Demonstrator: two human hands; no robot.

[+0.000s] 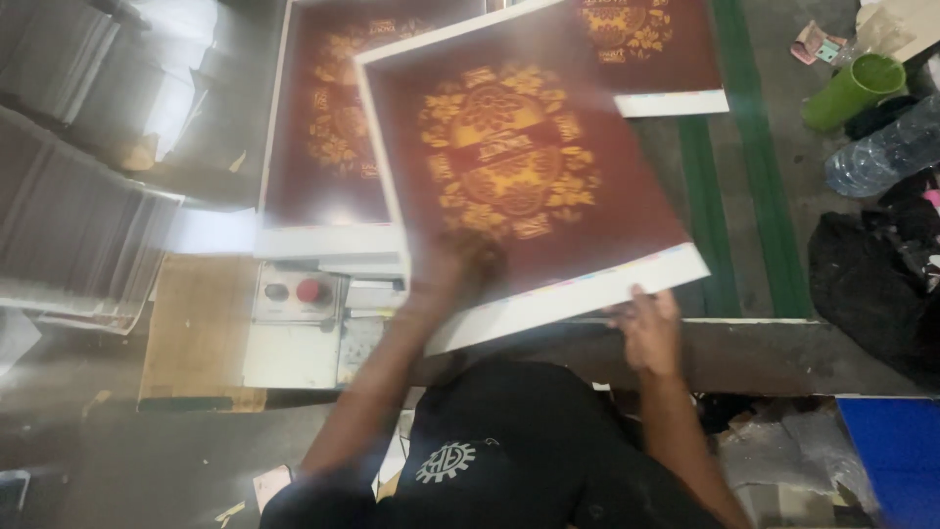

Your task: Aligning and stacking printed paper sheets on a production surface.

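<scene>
The sheet (519, 167) is large and rectangular, printed dark maroon with a gold floral ornament at its middle and a white margin along its edges; a thin strip of colour marks runs along the near margin. It is tilted and blurred, held above the tabletop (764, 353) in front of the person. The right hand (648, 328) grips the near white edge at 5 o'clock of the sheet, fingers pinching the margin with the thumb on top. The left hand (460, 264) is under the sheet's near left part at 7 o'clock; it is blurred, and I cannot tell how its fingers are set.

Three printed sheets show in all: the held one, one on a stack (328, 147) at 9 o'clock of it, one (651, 49) at 1 o'clock. One green cup (854, 90) lies at 2 o'clock, one clear bottle (886, 147) beside it. Two round buttons, one dark and one red (309, 290), sit at 8 o'clock
</scene>
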